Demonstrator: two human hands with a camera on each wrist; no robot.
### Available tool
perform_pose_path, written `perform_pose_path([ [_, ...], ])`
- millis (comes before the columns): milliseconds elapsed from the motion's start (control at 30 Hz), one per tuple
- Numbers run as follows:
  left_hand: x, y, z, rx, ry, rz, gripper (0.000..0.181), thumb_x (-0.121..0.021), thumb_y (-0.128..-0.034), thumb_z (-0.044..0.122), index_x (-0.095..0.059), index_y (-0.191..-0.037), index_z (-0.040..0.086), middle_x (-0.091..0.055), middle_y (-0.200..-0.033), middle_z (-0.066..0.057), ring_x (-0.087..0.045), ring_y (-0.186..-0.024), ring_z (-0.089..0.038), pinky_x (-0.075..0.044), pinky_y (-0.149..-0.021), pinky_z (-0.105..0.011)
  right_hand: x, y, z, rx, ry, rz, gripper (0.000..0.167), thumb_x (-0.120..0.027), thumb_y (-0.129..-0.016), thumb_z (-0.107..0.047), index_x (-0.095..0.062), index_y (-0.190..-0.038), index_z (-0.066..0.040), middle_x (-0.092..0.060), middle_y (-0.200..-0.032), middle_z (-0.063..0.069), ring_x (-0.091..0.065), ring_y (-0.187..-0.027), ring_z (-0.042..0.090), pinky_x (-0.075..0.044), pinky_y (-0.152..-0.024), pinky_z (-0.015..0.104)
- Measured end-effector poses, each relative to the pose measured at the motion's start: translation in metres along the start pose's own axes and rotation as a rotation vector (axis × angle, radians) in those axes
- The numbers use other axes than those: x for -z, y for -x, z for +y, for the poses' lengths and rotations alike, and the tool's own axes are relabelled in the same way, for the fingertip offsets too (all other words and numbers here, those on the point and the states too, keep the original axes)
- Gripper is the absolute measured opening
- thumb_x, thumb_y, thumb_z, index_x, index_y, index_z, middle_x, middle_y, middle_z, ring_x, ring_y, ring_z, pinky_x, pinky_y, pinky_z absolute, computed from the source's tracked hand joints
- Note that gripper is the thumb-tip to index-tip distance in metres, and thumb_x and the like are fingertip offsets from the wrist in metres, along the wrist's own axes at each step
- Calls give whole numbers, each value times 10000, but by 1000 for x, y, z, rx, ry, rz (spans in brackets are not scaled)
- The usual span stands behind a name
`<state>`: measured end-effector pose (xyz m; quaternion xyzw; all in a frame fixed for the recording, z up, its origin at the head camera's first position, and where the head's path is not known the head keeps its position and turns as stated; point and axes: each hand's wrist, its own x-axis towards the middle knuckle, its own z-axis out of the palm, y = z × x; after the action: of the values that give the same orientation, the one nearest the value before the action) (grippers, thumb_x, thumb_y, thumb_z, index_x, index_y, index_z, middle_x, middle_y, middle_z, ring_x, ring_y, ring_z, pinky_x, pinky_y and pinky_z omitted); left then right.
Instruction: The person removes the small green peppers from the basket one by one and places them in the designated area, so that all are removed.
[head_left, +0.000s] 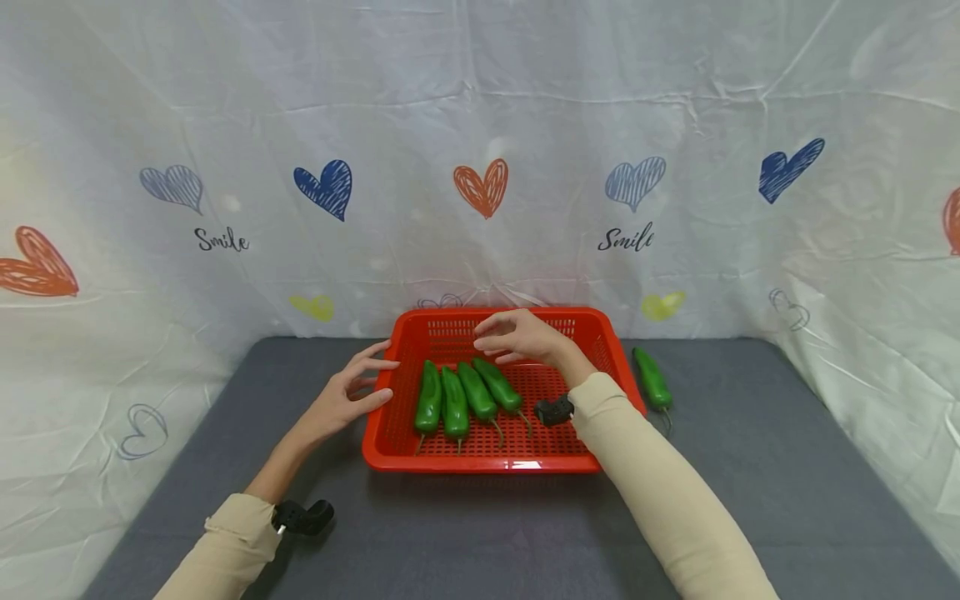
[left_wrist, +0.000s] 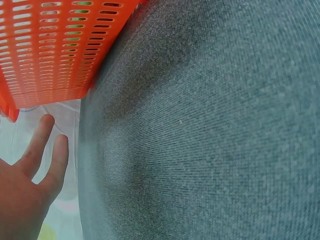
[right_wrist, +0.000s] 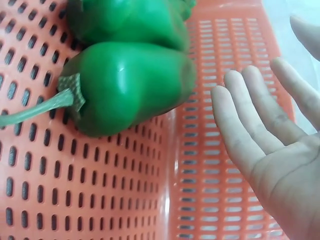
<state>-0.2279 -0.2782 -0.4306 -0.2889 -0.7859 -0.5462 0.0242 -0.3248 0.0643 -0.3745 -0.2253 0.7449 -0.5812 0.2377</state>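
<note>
Left of centre in the head view, the left hand (head_left: pixel 351 398) has its fingers spread and loosely bent at the left rim of the basket (head_left: pixel 480 465); it grips nothing, and whether the fingertips touch the rim I cannot tell. The basket, mid-frame, is glossy red plastic, rectangular, with slotted walls and floor. In its left half to middle lie four peppers (head_left: pixel 454 408), side by side: deep green, shiny, long and tapering, their stems towards the bottom of the frame. The two leftmost lie nearly straight; the next two slant, tips to the upper left. In the right wrist view, one shows a plump shoulder and a pale, curved stem. Over the basket's upper middle, the right hand (head_left: pixel 521 337) is loosely open, holding nothing. Right of the basket, a fifth pepper (head_left: pixel 652 379) lies on the grey table (head_left: pixel 750 467).
</note>
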Motion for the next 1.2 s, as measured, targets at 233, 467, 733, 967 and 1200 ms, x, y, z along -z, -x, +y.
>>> perform_pose_path([
  [233,0,0,0,10,-15,4,444,-651,-980,9,-556,-1414,23,-235,-1639,-91,-557,-1221,-424,-494,-972,-458,2,-3,8,-54,16,-1,497,-739,-959,-167,-578,-1368,67,-656,-1248,133,-592,-1201,399,-479,-981,533],
  [467,0,-1,1,-1,-26,11,445,-655,-971,-7,-568,-1406,34,-251,-1632,-92,-571,-1205,-413,-464,-980,-563,2,-6,13,-76,6,-4,499,-747,-954,-161,-582,-1373,53,-671,-1234,117,-620,-1168,342,-491,-974,514],
  [733,0,-2,3,-5,-27,10,438,-653,-975,2,-570,-1404,36,-251,-1632,-95,-565,-1212,-421,-440,-976,-621,1,-7,18,-85,72,-14,506,-788,-915,-142,-611,-1360,24,-651,-1279,143,-647,-1106,260,-509,-955,490],
  [967,0,-2,2,-2,-30,8,439,-653,-977,3,-568,-1406,38,-248,-1634,-91,-556,-1226,-423,-422,-989,-630,2,-8,29,-82,142,-27,501,-809,-891,-107,-634,-1345,12,-639,-1304,165,-642,-1121,251,-531,-925,467],
  [1200,0,-1,2,4,-25,6,446,-654,-973,-4,-567,-1408,37,-250,-1632,-94,-564,-1212,-421,-437,-983,-615,3,-7,37,-82,144,-26,488,-809,-893,-119,-647,-1341,-11,-638,-1316,132,-610,-1184,253,-545,-904,421],
])
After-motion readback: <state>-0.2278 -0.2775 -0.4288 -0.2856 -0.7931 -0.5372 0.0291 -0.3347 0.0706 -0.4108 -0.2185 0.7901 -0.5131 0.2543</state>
